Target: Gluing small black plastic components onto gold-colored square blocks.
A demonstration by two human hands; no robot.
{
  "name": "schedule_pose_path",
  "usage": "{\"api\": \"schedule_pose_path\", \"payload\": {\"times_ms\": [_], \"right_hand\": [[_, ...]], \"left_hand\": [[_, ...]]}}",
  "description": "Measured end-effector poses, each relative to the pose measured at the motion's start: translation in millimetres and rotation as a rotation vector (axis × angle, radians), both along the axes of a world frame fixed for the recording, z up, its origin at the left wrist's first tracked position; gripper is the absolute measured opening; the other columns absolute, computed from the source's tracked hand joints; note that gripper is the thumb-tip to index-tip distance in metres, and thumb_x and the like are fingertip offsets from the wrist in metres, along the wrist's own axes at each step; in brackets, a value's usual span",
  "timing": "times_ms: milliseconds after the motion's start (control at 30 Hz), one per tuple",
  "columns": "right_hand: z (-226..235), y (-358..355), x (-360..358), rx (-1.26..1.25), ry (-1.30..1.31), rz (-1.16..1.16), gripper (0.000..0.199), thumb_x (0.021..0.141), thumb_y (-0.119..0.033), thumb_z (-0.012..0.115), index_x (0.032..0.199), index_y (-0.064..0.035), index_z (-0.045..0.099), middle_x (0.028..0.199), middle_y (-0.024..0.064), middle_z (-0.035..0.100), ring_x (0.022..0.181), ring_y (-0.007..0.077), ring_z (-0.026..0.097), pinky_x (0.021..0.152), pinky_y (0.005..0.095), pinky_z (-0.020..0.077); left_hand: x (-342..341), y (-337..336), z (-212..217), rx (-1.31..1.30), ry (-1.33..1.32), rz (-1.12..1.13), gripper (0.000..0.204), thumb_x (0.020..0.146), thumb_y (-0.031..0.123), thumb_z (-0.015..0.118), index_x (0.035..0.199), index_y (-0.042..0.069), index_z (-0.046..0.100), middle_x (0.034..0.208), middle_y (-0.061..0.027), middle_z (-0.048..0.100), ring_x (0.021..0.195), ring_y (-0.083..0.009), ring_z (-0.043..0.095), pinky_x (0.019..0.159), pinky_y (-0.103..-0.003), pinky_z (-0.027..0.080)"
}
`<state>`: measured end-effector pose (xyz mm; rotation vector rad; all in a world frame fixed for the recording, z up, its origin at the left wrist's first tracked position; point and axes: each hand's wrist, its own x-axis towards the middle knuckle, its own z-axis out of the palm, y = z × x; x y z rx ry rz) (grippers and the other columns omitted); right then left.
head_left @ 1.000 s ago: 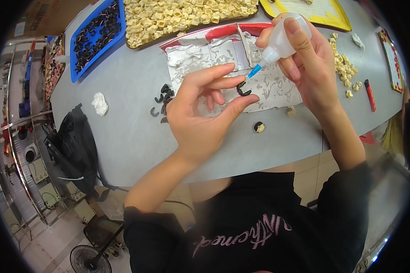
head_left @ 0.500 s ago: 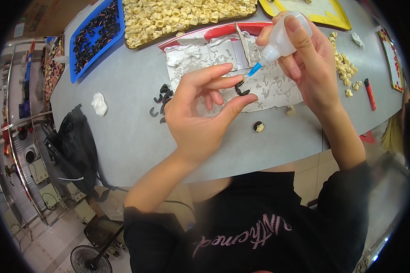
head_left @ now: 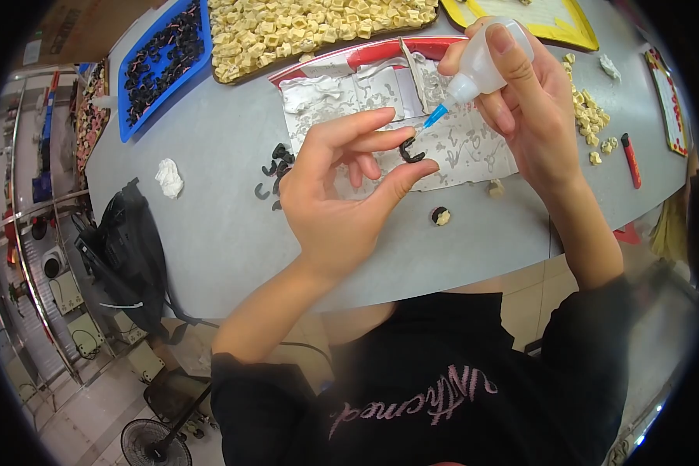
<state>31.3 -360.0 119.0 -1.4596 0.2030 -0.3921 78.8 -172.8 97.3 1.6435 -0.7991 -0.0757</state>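
Between thumb and index finger, my left hand (head_left: pixel 338 190) pinches a small black C-shaped piece (head_left: pixel 410 151) with its opening toward the right. My right hand (head_left: pixel 532 109) is wrapped round a translucent white squeeze bottle (head_left: pixel 495 60), tilted down to the left. Its blue nozzle tip (head_left: pixel 435 116) hangs just above the black piece's upper end, a small gap between them. Beneath both hands lies a white cardboard sheet (head_left: pixel 474 155) marked with many grey smears. Near the table's front edge sits a small black-and-cream assembled piece (head_left: pixel 440 216).
Loose black pieces (head_left: pixel 281 159) lie left of my left hand. Behind stand a blue tray (head_left: pixel 124 124) of black parts and a tray of cream pieces (head_left: pixel 318 27). Cream pieces (head_left: pixel 589 116), a red cutter (head_left: pixel 631 161) and crumpled tissue (head_left: pixel 169 179) are on the table (head_left: pixel 225 256).
The bottle's nozzle has shifted slightly right and up, away from the black piece's end. My left hand and the piece have barely moved.
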Motion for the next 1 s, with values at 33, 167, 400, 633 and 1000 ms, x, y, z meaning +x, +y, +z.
{"api": "schedule_pose_path", "payload": {"times_ms": [33, 167, 400, 633, 1000], "right_hand": [[0.1, -0.2, -0.1, 0.005, 0.002, 0.000, 0.037, 0.096, -0.037, 0.042, 0.100, -0.0015, 0.053, 0.090, 0.0110, 0.062, 0.045, -0.0011, 0.029, 0.044, 0.0147, 0.0264], [0.0, 0.1, 0.0, 0.014, -0.001, -0.008, 0.036, 0.096, -0.036, 0.043, 0.100, -0.0018, 0.052, 0.090, 0.0111, 0.062, 0.045, -0.0011, 0.029, 0.044, 0.0148, 0.0263], [0.5, -0.4, 0.9, 0.006, -0.017, 0.005, 0.036, 0.096, -0.036, 0.043, 0.100, -0.0018, 0.052, 0.090, 0.0111, 0.062, 0.045, -0.0010, 0.028, 0.044, 0.0149, 0.0260], [0.7, -1.4, 0.6, 0.005, -0.003, -0.015, 0.037, 0.096, -0.037, 0.044, 0.099, -0.0013, 0.052, 0.090, 0.0104, 0.062, 0.045, -0.0013, 0.027, 0.045, 0.0149, 0.0263], [10.3, -1.5, 1.3, 0.387, 0.053, -0.117, 0.049, 0.098, -0.037, 0.040, 0.118, 0.0060, 0.048, 0.080, 0.0069, 0.062, 0.050, 0.0021, 0.030, 0.048, 0.0167, 0.0277]], "left_hand": [[-0.1, 0.1, 0.0, -0.001, 0.006, 0.001, 0.050, 0.066, -0.004, 0.079, 0.108, -0.002, 0.052, 0.092, -0.0134, 0.067, 0.068, -0.0035, 0.049, 0.063, -0.017, 0.040], [0.4, 0.2, -0.1, -0.002, -0.003, -0.001, 0.050, 0.065, -0.004, 0.079, 0.108, -0.002, 0.052, 0.092, -0.0134, 0.067, 0.068, -0.0035, 0.049, 0.063, -0.017, 0.040], [0.2, 0.1, 0.4, -0.011, -0.005, 0.005, 0.050, 0.065, -0.004, 0.079, 0.108, -0.002, 0.052, 0.092, -0.0135, 0.067, 0.069, -0.0038, 0.051, 0.062, -0.017, 0.040], [0.3, -0.1, 0.8, -0.008, 0.002, 0.004, 0.050, 0.066, -0.004, 0.078, 0.108, -0.002, 0.052, 0.092, -0.0139, 0.067, 0.071, -0.0043, 0.054, 0.062, -0.016, 0.040], [1.0, 1.7, -0.6, -0.018, -0.027, 0.004, 0.048, 0.067, -0.005, 0.077, 0.108, -0.003, 0.052, 0.093, -0.0146, 0.067, 0.075, -0.0056, 0.058, 0.061, -0.016, 0.040]]}}
